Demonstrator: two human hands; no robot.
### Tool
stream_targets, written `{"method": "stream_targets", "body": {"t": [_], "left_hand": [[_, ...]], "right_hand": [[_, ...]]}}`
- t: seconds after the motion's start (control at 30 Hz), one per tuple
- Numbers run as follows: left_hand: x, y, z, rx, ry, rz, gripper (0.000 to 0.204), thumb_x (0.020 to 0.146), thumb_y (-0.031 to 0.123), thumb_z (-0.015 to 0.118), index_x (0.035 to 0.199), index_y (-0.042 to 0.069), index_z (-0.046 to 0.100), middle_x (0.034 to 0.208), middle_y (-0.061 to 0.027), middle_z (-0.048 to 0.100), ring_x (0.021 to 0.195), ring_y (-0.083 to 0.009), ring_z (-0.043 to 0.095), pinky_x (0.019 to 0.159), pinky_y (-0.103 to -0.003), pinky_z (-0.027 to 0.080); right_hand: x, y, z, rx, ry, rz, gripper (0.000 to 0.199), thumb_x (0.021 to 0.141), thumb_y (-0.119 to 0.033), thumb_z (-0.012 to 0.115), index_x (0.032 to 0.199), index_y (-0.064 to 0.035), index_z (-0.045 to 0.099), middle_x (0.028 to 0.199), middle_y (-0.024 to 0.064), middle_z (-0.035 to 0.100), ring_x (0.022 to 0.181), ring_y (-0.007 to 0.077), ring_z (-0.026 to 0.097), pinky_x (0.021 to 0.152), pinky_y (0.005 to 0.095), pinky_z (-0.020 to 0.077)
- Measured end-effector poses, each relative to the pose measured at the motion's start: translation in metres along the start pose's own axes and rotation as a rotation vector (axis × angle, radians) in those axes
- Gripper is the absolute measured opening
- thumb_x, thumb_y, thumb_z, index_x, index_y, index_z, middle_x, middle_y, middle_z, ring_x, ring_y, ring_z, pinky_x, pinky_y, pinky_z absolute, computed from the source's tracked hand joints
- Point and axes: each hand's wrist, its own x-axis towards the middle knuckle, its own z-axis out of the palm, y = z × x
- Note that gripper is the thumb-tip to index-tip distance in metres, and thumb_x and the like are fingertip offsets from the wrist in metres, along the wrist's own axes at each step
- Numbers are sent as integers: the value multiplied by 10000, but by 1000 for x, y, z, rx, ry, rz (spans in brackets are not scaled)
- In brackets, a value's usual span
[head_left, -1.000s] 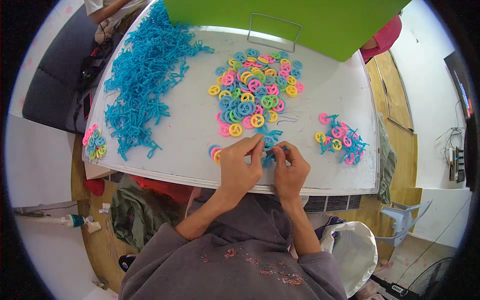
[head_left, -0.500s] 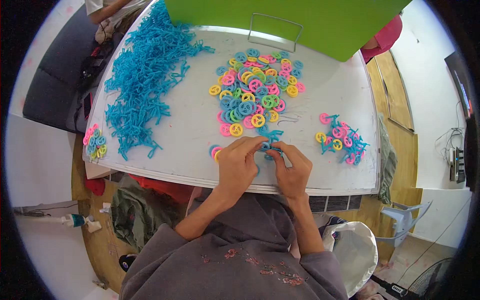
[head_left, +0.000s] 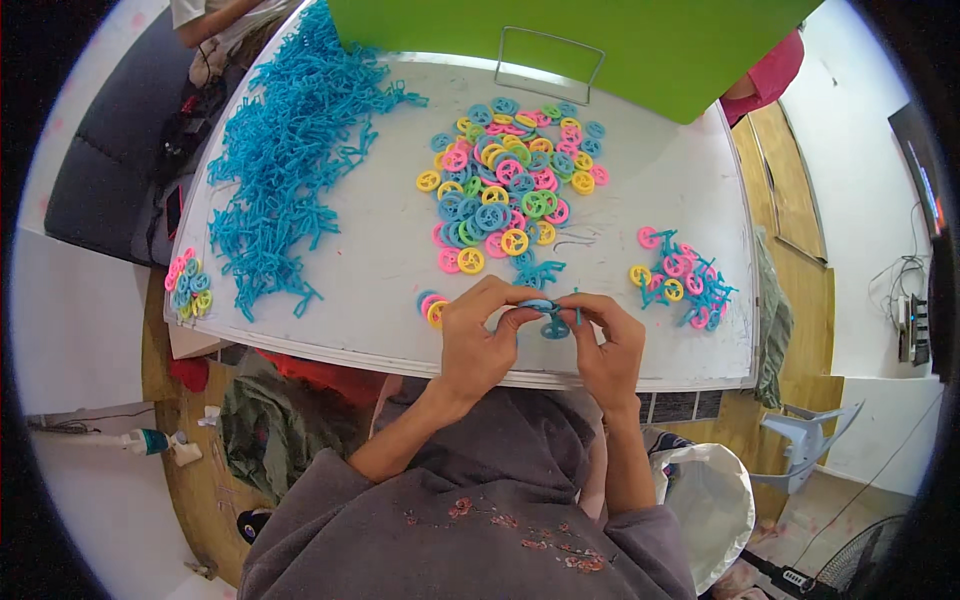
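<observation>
Near the table's front edge, my left hand [head_left: 478, 335] pinches a small blue plastic wheel [head_left: 537, 304] between thumb and fingers. Close beside it, my right hand [head_left: 610, 348] has thumb and fingertips closed on a thin blue plastic piece [head_left: 577, 312], which meets the wheel between my hands. A second blue wheel [head_left: 555, 329] shows just under my fingertips; whether it is joined to the piece I cannot tell. Several blue plastic pieces [head_left: 540, 272] lie just beyond my hands. By my left knuckles sit a few coloured wheels [head_left: 434, 310], partly covered.
A heap of coloured wheels [head_left: 492, 215] spreads over the table's middle. Blue plastic pieces [head_left: 290, 150] pile up at left, with a small wheel cluster [head_left: 190, 285] at the corner. Wheels joined with blue pieces [head_left: 690, 280] lie at right. A green panel [head_left: 580, 50] borders the far side.
My hands have moved slightly apart, the right one shifting right and a little nearer to me. The blue wheel in my left fingers now lies flatter, and another wheel shows below.
</observation>
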Motion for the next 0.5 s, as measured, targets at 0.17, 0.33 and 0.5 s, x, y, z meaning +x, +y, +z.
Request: {"method": "stream_targets", "body": {"t": [0.17,0.33,0.5], "left_hand": [[14,0,-17,115,216,52,324,787,-29,648,1101,52,645,945,-94,624,877,-231,600,740,-327,489],[27,-24,-78,527,446,-4,296,800,24,652,1091,75,639,971,-120,588,879,-272,558,765,-373,459],[62,-54,-134,1038,421,143,271,785,64,679,1054,73,644,953,-126,588,893,-309,534,787,-437,443]], "right_hand": [[26,9,-48,-169,280,11,115,894,-8,583,982,-29,655,886,29,656,757,91,552,682,235,447],[58,36,-123,-447,262,79,171,907,-143,606,993,-16,682,817,19,644,714,67,531,655,237,429],[65,65,-137,-762,292,103,189,883,-157,634,1014,-36,694,917,90,666,804,182,603,727,299,473]]}}
